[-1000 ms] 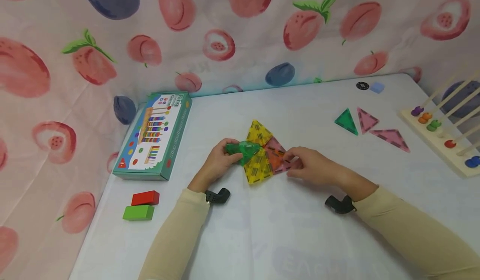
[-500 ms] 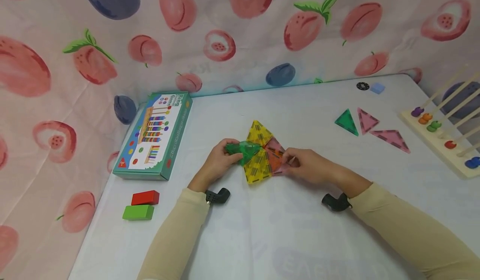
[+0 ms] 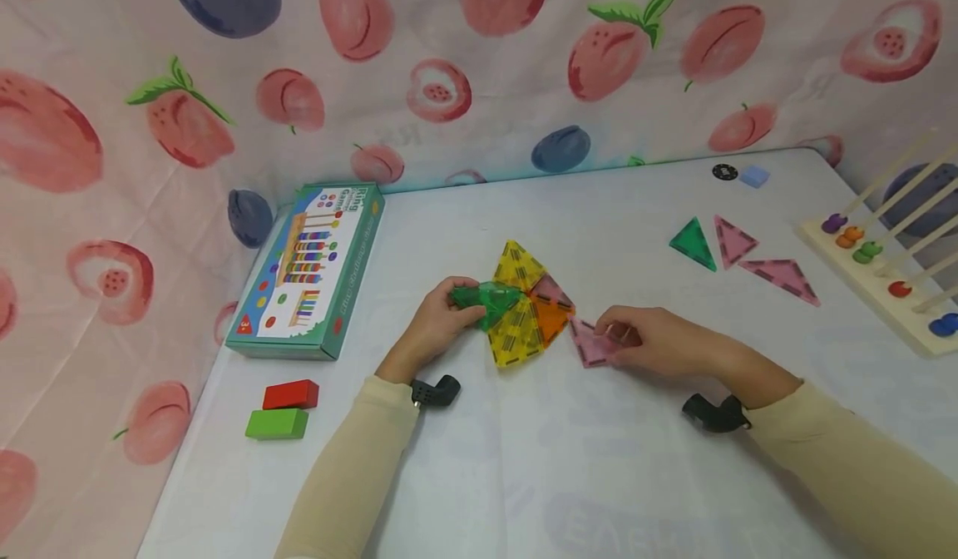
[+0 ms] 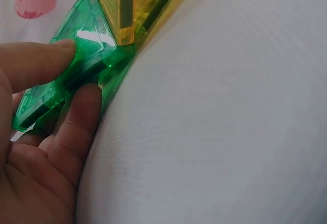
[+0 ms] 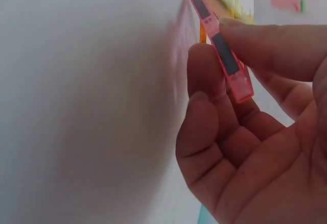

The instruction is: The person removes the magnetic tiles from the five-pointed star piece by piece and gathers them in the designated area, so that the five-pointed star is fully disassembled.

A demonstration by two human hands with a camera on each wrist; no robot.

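My left hand (image 3: 434, 324) pinches a green translucent magnetic tile (image 3: 494, 299) between thumb and fingers; the left wrist view shows the thumb on its top face and fingers beneath. Joined to it are yellow tiles (image 3: 516, 336), an orange tile (image 3: 555, 319) and a pink tile (image 3: 551, 291), forming a fan-like shape on the table. On the right, my right hand (image 3: 666, 344) pinches a loose pink triangle tile (image 5: 225, 52) by thumb and fingertips. That tile is tilted, and in the head view one corner lies close beside the orange tile; whether they touch I cannot tell.
Right of centre lie a green triangle tile (image 3: 694, 244) and two pink ones (image 3: 733, 241). A pegged wooden board (image 3: 871, 268) stands at the far right. A game box (image 3: 307, 268), a red block (image 3: 290, 394) and a green block (image 3: 277, 424) lie left. A fruit-print cloth hangs behind.
My right hand has pulled the pink triangle tile rightward, away from the fan of tiles, uncovering the orange tile. The left hand has stayed in place on the green tile.
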